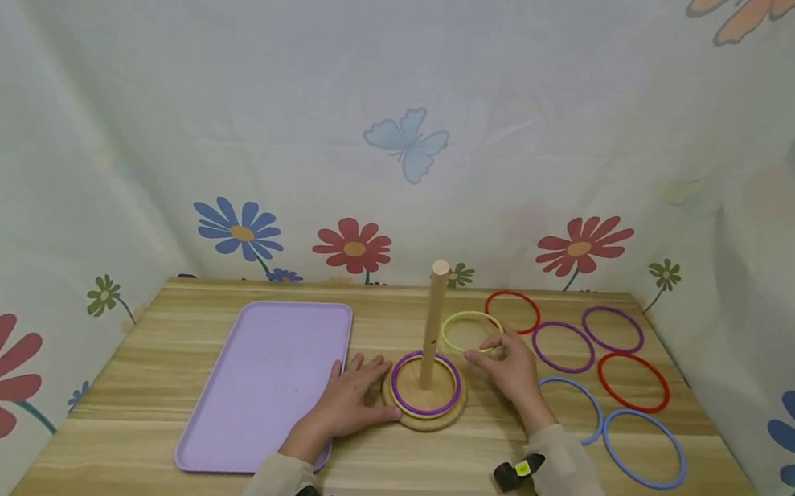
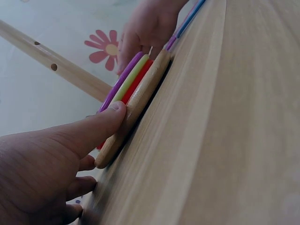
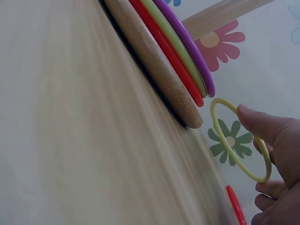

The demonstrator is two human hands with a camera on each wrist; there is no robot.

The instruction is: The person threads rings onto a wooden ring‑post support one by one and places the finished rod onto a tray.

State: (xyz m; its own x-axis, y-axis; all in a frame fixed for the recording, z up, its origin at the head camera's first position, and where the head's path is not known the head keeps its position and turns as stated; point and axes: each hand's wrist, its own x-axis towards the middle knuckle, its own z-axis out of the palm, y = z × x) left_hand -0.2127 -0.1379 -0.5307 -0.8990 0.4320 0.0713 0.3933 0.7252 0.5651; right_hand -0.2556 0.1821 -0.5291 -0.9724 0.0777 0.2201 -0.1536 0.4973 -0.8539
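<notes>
My right hand (image 1: pixel 507 363) pinches a yellow ring (image 1: pixel 447 341) between thumb and fingers, just right of the upright wooden peg (image 1: pixel 433 316). In the right wrist view the yellow ring (image 3: pixel 233 153) is tilted and apart from the peg's base. Round the peg lie a purple ring (image 2: pixel 111 93), a yellow-green ring (image 2: pixel 123 89) and a red ring (image 2: pixel 137 83), stacked on the round wooden base (image 1: pixel 415 423). My left hand (image 1: pixel 347 403) rests at the base's left side with spread fingers, its thumb touching the base's edge.
A lilac tray (image 1: pixel 267 380) lies left of the peg, partly under my left hand. Several loose rings lie to the right: red (image 1: pixel 666 393), purple (image 1: pixel 586 349) and blue (image 1: pixel 683 464) ones. A patterned cloth (image 1: pixel 270 146) hangs behind the wooden table (image 1: pixel 135 390).
</notes>
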